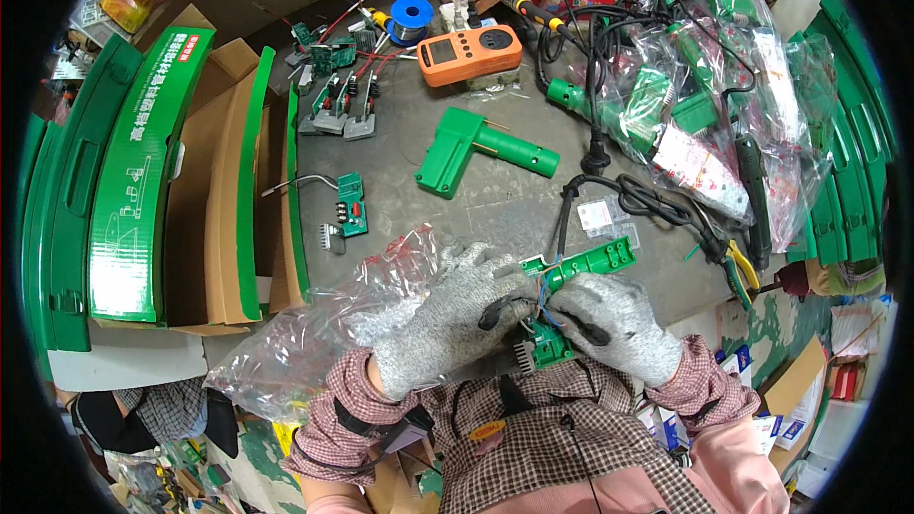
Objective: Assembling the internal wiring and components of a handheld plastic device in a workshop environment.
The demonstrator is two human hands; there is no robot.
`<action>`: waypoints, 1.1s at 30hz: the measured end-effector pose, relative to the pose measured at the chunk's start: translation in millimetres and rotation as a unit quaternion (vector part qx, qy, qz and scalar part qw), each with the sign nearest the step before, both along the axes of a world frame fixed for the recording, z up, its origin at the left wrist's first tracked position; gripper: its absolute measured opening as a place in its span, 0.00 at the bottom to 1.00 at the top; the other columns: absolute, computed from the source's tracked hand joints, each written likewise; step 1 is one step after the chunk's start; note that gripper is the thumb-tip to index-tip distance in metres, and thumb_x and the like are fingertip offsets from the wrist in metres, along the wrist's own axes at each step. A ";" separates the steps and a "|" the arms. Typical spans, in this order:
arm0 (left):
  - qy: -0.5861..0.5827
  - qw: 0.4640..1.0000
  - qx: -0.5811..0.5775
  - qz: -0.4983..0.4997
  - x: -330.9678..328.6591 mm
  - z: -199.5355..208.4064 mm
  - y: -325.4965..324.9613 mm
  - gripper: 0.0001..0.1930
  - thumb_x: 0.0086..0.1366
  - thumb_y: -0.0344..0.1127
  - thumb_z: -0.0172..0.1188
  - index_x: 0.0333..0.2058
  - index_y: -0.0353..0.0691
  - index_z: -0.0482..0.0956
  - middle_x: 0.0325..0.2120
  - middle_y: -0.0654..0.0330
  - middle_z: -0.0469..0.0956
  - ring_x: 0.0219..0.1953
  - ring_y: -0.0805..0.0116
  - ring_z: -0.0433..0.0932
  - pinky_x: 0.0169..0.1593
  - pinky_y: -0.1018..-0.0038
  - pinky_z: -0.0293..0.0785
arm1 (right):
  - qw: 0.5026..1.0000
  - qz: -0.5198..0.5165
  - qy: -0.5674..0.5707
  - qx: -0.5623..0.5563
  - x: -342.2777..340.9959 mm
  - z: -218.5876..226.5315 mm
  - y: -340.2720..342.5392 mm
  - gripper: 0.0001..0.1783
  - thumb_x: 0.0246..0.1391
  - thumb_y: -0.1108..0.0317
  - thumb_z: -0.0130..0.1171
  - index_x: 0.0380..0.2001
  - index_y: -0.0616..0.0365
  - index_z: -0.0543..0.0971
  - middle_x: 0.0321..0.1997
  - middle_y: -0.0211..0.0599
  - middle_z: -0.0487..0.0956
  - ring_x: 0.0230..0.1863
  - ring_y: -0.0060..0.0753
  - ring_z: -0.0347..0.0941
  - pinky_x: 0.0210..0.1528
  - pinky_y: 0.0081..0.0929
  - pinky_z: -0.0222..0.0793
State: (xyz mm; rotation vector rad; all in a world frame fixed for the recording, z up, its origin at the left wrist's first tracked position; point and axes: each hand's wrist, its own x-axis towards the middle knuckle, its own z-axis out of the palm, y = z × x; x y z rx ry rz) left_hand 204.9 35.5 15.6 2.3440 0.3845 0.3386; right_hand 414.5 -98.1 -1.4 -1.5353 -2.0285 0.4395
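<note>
Near the table's front edge lies an open green housing half point(600, 260), with a heatsinked circuit board point(545, 347) at its lower end. Thin blue wires point(544, 295) run across its middle. My left hand point(447, 309), in a grey knit glove, closes on the housing's left side, its thumb near the wires. From the right, my right hand point(614, 319), gloved alike, pinches at the wires; its fingertips are partly hidden. Dark patches show on both thumbs. A black cable point(564, 214) leads up from the housing. Beyond lies another green housing point(466, 152), pistol-shaped.
A loose circuit board point(351, 205) and several more boards point(333, 100) lie left. An orange meter point(469, 54) and blue solder spool point(411, 17) stand behind. Bagged green tools point(705, 105), cables and yellow-handled pliers point(743, 266) crowd the right. Clear plastic point(324, 309) and green boxes point(143, 181) fill the left.
</note>
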 end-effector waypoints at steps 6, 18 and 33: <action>0.080 0.992 0.031 -0.094 4.1 10.5 12.1 0.16 0.60 0.32 0.61 0.48 0.46 0.79 0.48 0.54 0.74 0.54 0.47 0.69 0.60 0.52 0.64 | 0.990 -0.088 0.107 -0.011 6.7 -1.8 -13.8 0.11 0.55 0.70 0.63 0.42 0.54 0.80 0.36 0.43 0.79 0.36 0.48 0.79 0.39 0.39 0.76; 0.008 0.996 -0.051 -0.076 4.1 2.6 18.6 0.08 0.64 0.31 0.61 0.42 0.42 0.79 0.45 0.52 0.74 0.49 0.51 0.72 0.56 0.59 0.67 | 0.995 -0.046 0.091 0.014 -15.3 -14.1 -9.6 0.17 0.45 0.71 0.70 0.41 0.53 0.80 0.41 0.41 0.79 0.43 0.49 0.78 0.44 0.42 0.75; -0.031 0.993 -0.101 0.053 -22.6 -10.2 -10.3 0.27 0.60 0.33 0.68 0.58 0.41 0.72 0.55 0.50 0.73 0.60 0.50 0.71 0.65 0.56 0.65 | 0.997 -0.034 0.070 0.018 -22.4 -24.2 -18.5 0.16 0.43 0.68 0.68 0.39 0.50 0.81 0.42 0.36 0.77 0.43 0.47 0.77 0.45 0.43 0.72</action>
